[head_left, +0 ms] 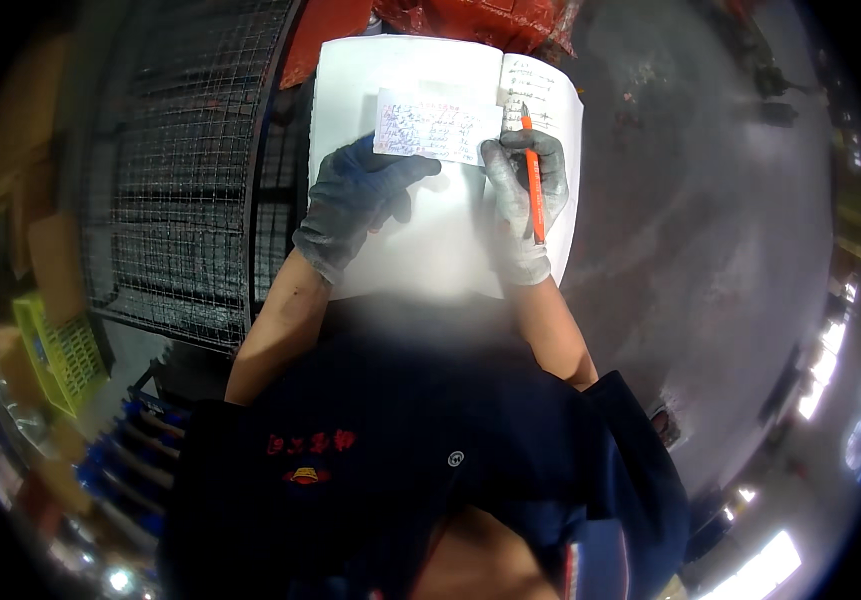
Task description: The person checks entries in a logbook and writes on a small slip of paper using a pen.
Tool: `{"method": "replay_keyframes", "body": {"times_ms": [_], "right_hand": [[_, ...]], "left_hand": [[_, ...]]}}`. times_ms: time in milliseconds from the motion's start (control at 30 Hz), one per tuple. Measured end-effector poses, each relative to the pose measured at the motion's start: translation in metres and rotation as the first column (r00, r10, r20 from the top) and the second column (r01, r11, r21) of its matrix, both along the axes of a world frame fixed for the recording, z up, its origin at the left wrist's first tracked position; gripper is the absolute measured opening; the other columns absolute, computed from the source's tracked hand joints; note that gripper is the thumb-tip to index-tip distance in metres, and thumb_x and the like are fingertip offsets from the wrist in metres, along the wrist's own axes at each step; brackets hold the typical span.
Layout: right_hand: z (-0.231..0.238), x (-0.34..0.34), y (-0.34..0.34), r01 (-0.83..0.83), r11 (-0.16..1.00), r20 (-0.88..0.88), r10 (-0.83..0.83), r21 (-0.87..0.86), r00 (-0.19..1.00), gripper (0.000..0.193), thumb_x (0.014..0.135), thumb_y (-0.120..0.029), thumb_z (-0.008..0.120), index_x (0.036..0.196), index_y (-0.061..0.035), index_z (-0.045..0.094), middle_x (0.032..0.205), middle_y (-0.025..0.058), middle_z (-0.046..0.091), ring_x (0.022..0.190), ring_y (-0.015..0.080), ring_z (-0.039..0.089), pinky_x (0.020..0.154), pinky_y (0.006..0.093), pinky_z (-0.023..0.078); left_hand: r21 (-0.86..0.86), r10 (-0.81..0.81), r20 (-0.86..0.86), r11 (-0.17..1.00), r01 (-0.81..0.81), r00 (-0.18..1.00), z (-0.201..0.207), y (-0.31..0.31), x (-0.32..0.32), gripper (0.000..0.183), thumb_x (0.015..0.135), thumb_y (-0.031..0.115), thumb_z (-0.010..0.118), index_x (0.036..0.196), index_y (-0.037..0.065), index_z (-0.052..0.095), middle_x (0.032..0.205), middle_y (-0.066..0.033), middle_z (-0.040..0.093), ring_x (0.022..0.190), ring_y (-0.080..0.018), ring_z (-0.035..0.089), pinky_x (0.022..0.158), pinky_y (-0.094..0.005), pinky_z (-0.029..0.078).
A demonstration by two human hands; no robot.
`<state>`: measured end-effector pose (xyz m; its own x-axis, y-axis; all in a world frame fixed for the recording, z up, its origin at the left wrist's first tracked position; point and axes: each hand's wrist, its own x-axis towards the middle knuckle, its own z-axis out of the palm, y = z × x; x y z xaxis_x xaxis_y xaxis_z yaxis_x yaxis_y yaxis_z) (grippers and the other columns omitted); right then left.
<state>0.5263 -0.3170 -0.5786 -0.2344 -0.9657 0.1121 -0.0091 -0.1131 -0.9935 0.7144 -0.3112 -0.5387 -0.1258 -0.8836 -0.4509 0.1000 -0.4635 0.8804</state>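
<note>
My left hand (355, 198), in a grey work glove, pinches the lower left corner of a small white paper slip (432, 128) covered in handwriting. In my gloved right hand (522, 190) is an orange pen (536, 200), its tip pointing up and away from me. The right thumb lies at the slip's lower right corner. Beneath both hands a large notebook (410, 240) lies open. Its left page is largely blank where it shows, and handwritten lines run down the right page (542, 85). The slip covers part of the left page.
A wire mesh rack (175, 180) stands left of the notebook. Red plastic wrapping (480, 22) lies beyond its far edge. A yellow-green crate (60, 350) sits at the lower left, near blue slatted items (135, 450). Grey floor (700, 200) stretches along the right.
</note>
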Motion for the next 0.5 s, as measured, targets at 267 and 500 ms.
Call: {"method": "replay_keyframes", "body": {"times_ms": [267,500], "right_hand": [[0.0024,0.0019,0.0000,0.008,1.000,-0.014,-0.009,-0.020,1.000,0.028,0.085,0.002,0.078,0.104,-0.0059,0.060,0.096,0.0029,0.066,0.081,0.0081,0.057,0.078,0.0244,0.050],[-0.0026,0.0009,-0.0002,0.003,1.000,0.008,-0.002,-0.025,1.000,0.028,0.085,0.000,0.079,0.104,-0.0060,0.060,0.095,0.0027,0.067,0.081,0.0082,0.057,0.078,0.0245,0.050]], "left_hand": [[0.028,-0.012,0.026,1.000,0.011,1.000,-0.0013,-0.0017,0.0011,0.023,0.090,0.019,0.075,0.104,0.000,0.075,0.079,-0.0057,0.072,0.048,-0.0048,0.052,0.039,-0.0181,0.038],[0.053,-0.014,0.061,0.999,0.010,0.998,0.0045,-0.0019,-0.0006,0.024,0.088,0.020,0.078,0.103,0.002,0.076,0.077,-0.0038,0.071,0.047,-0.0040,0.049,0.039,-0.0183,0.037]]}}
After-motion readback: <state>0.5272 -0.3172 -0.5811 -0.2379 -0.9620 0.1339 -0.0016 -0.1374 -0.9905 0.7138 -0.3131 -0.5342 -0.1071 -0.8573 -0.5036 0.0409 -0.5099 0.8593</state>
